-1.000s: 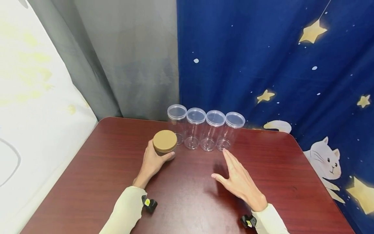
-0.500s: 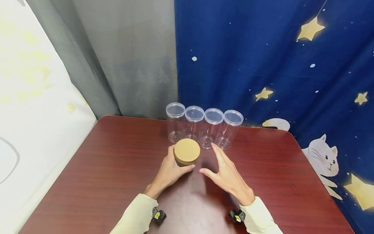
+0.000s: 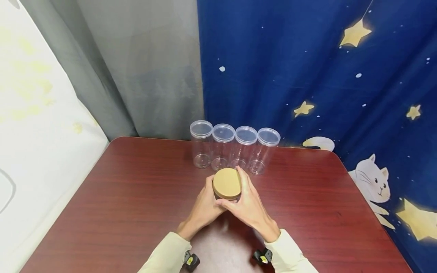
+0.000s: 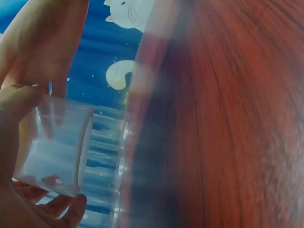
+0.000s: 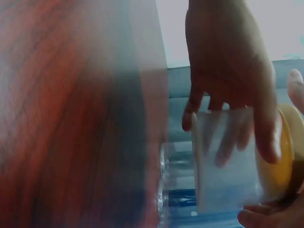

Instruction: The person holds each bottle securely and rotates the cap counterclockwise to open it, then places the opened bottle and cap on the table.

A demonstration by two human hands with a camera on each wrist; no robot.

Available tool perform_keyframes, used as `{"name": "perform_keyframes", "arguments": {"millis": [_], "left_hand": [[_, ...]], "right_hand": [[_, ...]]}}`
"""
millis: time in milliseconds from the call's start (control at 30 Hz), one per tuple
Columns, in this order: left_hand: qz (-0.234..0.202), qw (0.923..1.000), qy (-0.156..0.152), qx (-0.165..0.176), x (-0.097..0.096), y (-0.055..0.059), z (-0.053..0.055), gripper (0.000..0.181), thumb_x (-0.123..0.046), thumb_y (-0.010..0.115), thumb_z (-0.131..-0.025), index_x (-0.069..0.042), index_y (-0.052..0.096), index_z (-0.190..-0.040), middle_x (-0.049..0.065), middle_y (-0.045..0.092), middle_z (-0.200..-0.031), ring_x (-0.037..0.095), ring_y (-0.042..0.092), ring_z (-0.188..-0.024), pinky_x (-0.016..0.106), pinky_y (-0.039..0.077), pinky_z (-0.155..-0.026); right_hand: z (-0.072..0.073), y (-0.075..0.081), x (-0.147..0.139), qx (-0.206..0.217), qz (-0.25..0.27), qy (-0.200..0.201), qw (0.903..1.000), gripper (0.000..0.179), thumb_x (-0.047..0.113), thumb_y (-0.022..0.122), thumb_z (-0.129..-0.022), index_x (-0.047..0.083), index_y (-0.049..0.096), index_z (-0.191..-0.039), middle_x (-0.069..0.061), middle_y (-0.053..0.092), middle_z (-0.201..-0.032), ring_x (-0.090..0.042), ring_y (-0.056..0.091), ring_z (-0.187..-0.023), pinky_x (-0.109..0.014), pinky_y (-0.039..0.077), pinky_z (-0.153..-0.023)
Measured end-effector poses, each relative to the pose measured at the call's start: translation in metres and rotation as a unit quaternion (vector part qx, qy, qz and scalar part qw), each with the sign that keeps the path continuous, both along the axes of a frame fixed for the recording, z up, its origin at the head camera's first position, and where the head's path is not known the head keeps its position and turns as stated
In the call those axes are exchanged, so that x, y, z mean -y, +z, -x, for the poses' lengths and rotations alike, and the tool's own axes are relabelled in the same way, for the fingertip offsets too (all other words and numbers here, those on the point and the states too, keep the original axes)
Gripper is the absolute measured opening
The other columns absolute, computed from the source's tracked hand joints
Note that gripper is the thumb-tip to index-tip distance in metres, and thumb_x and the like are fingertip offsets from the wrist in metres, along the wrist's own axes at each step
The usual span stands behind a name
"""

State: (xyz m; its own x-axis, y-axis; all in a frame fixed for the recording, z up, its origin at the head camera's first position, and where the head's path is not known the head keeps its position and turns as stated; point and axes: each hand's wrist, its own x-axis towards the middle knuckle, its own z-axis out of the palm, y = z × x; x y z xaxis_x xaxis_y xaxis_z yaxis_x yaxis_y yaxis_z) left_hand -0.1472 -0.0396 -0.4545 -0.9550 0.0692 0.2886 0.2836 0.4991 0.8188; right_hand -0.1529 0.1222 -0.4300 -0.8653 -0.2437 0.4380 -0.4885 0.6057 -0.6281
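1. Gold-lidded jar (image 5: 228, 185) is resting in both grips over the middle of the surface (image 3: 136, 197), well in from its left and right edges. It is staying lid-up, roughly upright, and seemingly hanging clear of the surface.
2. Left grip (image 3: 204, 204) is clamping the translucent body, thumb and fingers bracketing it.
3. Right grip (image 3: 250, 210) is clamping the lid end, thumb lying along the near side of the gold lid (image 3: 227, 182), index finger running up its right side.
4. Four clear jars (image 3: 243, 149) are standing in a row by the far edge, just beyond; exact gap is not showing.
5. My reading: the step is a two-handed hold. Doing it well is meaning left grip bearing the weight, right grip steadying lightly.
6. Thin-looking walls are probably calling for modest squeeze; any tilting or reaching farward is risking a knock against the row.
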Motion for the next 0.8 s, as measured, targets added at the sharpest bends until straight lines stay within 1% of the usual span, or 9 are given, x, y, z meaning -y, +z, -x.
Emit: {"name": "perform_keyframes", "arguments": {"millis": [100, 200, 300, 400, 500, 667, 800], "left_hand": [[-0.009, 1.0, -0.003, 0.0, -0.004, 0.0, -0.003, 0.086, -0.027, 0.086, -0.072, -0.007, 0.037, -0.14, 0.018, 0.059, -0.129, 0.03, 0.06, -0.115, 0.049, 0.049, -0.097], [-0.017, 0.9998, -0.004, -0.002, -0.008, 0.0, -0.006, 0.085, -0.024, 0.084, -0.073, -0.006, 0.036, -0.141, 0.019, 0.057, -0.131, 0.029, 0.06, -0.117, 0.049, 0.049, -0.097], [-0.031, 0.9995, -0.004, -0.009, -0.011, -0.001, -0.006, 0.085, -0.024, 0.084, -0.074, -0.004, 0.036, -0.141, 0.02, 0.056, -0.133, 0.03, 0.059, -0.117, 0.049, 0.049, -0.098], [-0.049, 0.9987, -0.004, -0.014, -0.013, -0.003, -0.006, 0.086, -0.022, 0.085, -0.074, -0.004, 0.034, -0.141, 0.02, 0.056, -0.132, 0.03, 0.06, -0.117, 0.049, 0.049, -0.098], [-0.06, 0.998, -0.001, -0.018, -0.015, -0.004, -0.006, 0.086, -0.02, 0.085, -0.073, -0.005, 0.034, -0.141, 0.02, 0.059, -0.13, 0.03, 0.062, -0.115, 0.049, 0.05, -0.096], [-0.068, 0.9973, 0.01, -0.026, -0.017, -0.007, -0.007, 0.086, -0.02, 0.086, -0.07, -0.005, 0.039, -0.141, 0.018, 0.061, -0.129, 0.029, 0.062, -0.116, 0.048, 0.05, -0.097], [-0.083, 0.9961, 0.004, -0.031, -0.017, -0.008, -0.007, 0.087, -0.018, 0.086, -0.068, -0.007, 0.04, -0.141, 0.015, 0.062, -0.13, 0.027, 0.062, -0.117, 0.047, 0.049, -0.098]], "right_hand": [[-0.001, -0.002, 0.004, -0.014, 0.009, -0.022, 0.9996, 0.112, 0.054, 0.087, -0.067, 0.007, 0.031, -0.152, -0.014, 0.046, -0.147, -0.027, 0.054, -0.126, -0.045, 0.046, -0.104], [-0.003, -0.004, 0.007, -0.031, 0.016, -0.04, 0.9986, 0.107, 0.051, 0.088, -0.068, 0.005, 0.035, -0.149, -0.015, 0.052, -0.139, -0.028, 0.058, -0.118, -0.045, 0.049, -0.098], [-0.004, -0.004, 0.007, -0.045, 0.02, -0.049, 0.9976, 0.103, 0.048, 0.088, -0.069, 0.003, 0.038, -0.148, -0.015, 0.054, -0.134, -0.028, 0.059, -0.114, -0.046, 0.051, -0.094], [-0.005, -0.004, 0.008, -0.055, 0.023, -0.051, 0.9969, 0.102, 0.046, 0.088, -0.07, 0.002, 0.038, -0.147, -0.015, 0.055, -0.133, -0.028, 0.059, -0.113, -0.047, 0.051, -0.093], [-0.006, -0.003, 0.009, -0.056, 0.027, -0.053, 0.9967, 0.101, 0.046, 0.088, -0.069, 0.003, 0.04, -0.147, -0.014, 0.056, -0.133, -0.028, 0.06, -0.113, -0.046, 0.051, -0.093], [-0.008, -0.002, 0.009, -0.043, 0.035, -0.058, 0.9968, 0.099, 0.046, 0.089, -0.067, 0.005, 0.043, -0.144, -0.011, 0.057, -0.131, -0.026, 0.061, -0.112, -0.045, 0.052, -0.093], [-0.009, -0.001, 0.009, -0.042, 0.038, -0.057, 0.9967, 0.098, 0.046, 0.089, -0.066, 0.007, 0.044, -0.144, -0.01, 0.058, -0.131, -0.025, 0.061, -0.112, -0.044, 0.052, -0.093]]}}
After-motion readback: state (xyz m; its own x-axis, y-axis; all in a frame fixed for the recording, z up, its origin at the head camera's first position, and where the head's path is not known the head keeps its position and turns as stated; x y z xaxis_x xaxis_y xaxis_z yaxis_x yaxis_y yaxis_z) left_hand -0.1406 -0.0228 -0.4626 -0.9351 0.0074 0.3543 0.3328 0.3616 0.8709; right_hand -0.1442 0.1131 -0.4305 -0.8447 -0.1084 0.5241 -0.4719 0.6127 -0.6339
